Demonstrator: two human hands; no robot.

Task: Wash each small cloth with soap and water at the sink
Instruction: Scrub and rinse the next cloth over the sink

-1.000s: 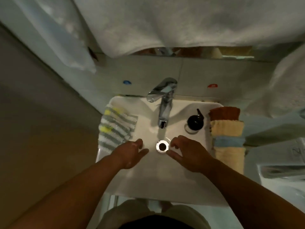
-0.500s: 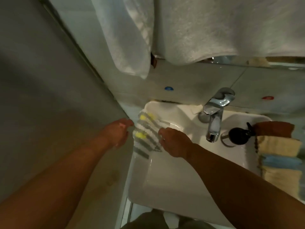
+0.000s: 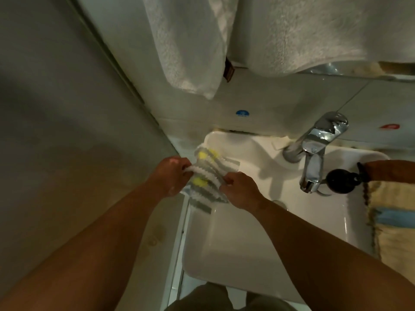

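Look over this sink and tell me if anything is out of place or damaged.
Nothing is spilled or knocked over. The striped cloth lies bunched over the left rim of the sink, gripped by the left hand and the right hand. One blemish: the seam behind the sink looks dark and ragged.

We look down on a white sink (image 3: 235,243) set against a tiled wall. At its left rim sits a striped cloth (image 3: 205,184), grey and white with yellow patches. Our left hand (image 3: 171,176) pinches its left edge and our right hand (image 3: 241,189) pinches its right edge, fingers curled. A chrome faucet (image 3: 314,158) stands at the back of the basin, with a black soap dispenser (image 3: 339,179) just to its right. Folded cloths (image 3: 397,198), orange, yellow and blue, lie along the right rim. White towels (image 3: 314,30) hang above.
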